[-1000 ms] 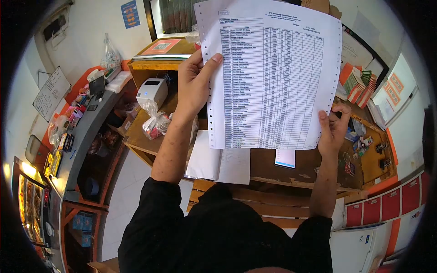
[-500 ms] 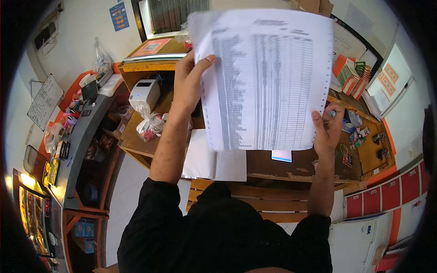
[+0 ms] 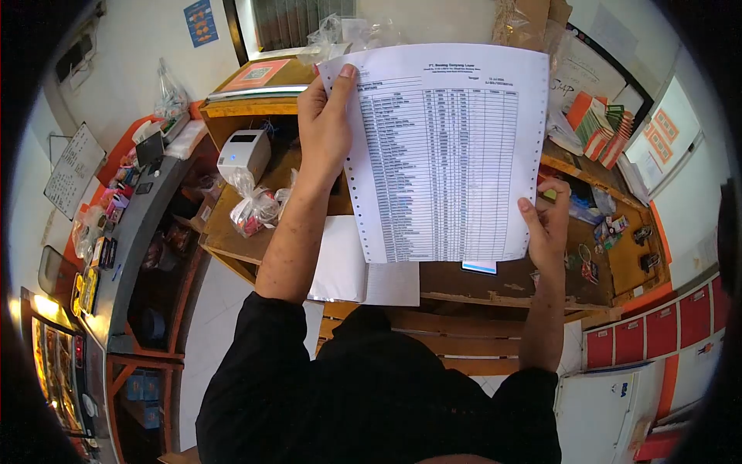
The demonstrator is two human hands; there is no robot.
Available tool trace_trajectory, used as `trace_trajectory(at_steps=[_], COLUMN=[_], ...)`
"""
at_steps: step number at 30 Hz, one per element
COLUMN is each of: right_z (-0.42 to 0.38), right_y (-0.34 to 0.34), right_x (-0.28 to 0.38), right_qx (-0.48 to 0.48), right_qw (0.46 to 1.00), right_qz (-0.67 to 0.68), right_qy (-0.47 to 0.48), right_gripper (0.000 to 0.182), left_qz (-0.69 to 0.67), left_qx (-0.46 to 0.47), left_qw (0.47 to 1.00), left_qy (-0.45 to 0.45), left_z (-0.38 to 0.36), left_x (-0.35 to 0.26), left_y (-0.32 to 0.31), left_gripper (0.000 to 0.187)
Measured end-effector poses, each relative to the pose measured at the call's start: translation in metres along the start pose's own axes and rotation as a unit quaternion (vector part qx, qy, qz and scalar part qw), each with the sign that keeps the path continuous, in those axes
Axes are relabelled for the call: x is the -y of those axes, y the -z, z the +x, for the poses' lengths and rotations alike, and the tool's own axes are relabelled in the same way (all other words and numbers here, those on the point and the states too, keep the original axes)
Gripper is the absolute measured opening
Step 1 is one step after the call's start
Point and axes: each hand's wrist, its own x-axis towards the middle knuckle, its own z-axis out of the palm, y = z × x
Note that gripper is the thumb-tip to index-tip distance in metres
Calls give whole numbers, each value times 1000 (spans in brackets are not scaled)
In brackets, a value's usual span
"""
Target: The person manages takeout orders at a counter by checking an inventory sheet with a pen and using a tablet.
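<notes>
A sheet of continuous-form paper (image 3: 444, 162) with a printed table and holes punched down both sides is held up over the desk. My left hand (image 3: 328, 124) is closed on its upper left edge, thumb on the printed side. At the lower right edge, my right hand (image 3: 549, 228) pinches the paper between thumb and fingers. Beneath the sheet lies an open notebook (image 3: 340, 267), its upper part partly covered. A phone (image 3: 480, 267) with a lit screen shows just under the paper's bottom edge.
On the wooden desk (image 3: 533, 290) a white label printer (image 3: 245, 155) and clear plastic bags of small goods (image 3: 255, 213) stand to the left. Upright booklets (image 3: 599, 131) are on the right shelf. A slatted wooden bench (image 3: 456, 348) is close in front of me.
The paper has come down slightly at the top and its print is sharper now. My left hand has risen a little along the edge; both hands keep their hold.
</notes>
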Motion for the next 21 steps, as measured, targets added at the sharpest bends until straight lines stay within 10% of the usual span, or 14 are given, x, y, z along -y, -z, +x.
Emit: trace_trajectory(at_steps=[6, 21], right_z=[14, 29], right_y=[-10, -20], right_x=[11, 3], right_qx=[35, 21], right_qw=[995, 997], right_qz=[2, -19], right_qy=[-93, -75], right_gripper=[55, 23], left_qz=[95, 182], left_qx=[19, 41], left_qw=[994, 979], left_qy=[-47, -83], left_z=[10, 46], left_x=[4, 1], left_y=[3, 10], left_gripper=[29, 37])
